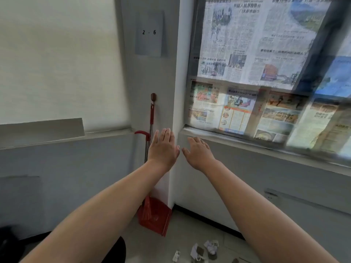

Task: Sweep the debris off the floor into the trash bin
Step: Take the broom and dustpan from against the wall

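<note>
A red dustpan [154,217] stands on the floor in the room's corner, with a red broom inside it. Their red and metal handles [151,118] rise upright against the wall. Crumpled white paper scraps [206,249] lie on the pale tiled floor at the bottom centre. My left hand [163,148] is stretched forward with flat, spread fingers, just right of the handles and not touching them. Beside it, my right hand [198,152] is also open and holds nothing. No trash bin can be seen for certain.
A white wall pillar [175,82] stands behind my hands. To the right, newspapers [247,63] cover a window above a sill. A dark rounded object [117,251] sits at the bottom left. A paper marked "2 - 6" [149,33] hangs on the wall.
</note>
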The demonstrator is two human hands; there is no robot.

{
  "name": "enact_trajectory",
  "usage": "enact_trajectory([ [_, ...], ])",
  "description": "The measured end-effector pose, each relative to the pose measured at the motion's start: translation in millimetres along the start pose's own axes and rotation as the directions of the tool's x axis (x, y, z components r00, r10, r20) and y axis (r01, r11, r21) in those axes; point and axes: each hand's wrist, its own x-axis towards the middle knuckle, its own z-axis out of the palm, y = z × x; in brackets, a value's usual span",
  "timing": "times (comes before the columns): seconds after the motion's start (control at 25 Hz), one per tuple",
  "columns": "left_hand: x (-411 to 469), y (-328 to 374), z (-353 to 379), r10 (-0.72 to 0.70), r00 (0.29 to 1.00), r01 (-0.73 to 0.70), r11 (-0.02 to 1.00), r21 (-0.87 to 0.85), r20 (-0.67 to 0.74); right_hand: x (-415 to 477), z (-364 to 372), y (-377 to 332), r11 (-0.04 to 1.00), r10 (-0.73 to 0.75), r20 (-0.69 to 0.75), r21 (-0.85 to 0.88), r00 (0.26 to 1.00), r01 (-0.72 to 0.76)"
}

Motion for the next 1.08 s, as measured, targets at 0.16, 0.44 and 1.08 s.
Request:
enact_trajectory([
  [0.16, 30.7, -14.0, 10.3, -0.044, 0.999, 0.044, 0.999, 0.023, 0.008, 46.0, 4.8, -1.6, 0.999, -0.045, 0.040, 0.032, 0.998, 0.043],
  [0.44, 71.9, -42.0, 59.1, -0.153, 0.970, 0.126, 0.981, 0.147, 0.189, 105.0, 28.5, 28.1, 0.996, -0.084, 0.157, 0.048, 0.984, 0.078],
  [1.08, 192.1, -187.7, 194.5, -0.134, 0.959, 0.112, 0.989, 0.100, 0.251, 301.3, 150.4, -29.5, 0.964, -0.003, 0.317, 0.253, 0.949, -0.081],
])
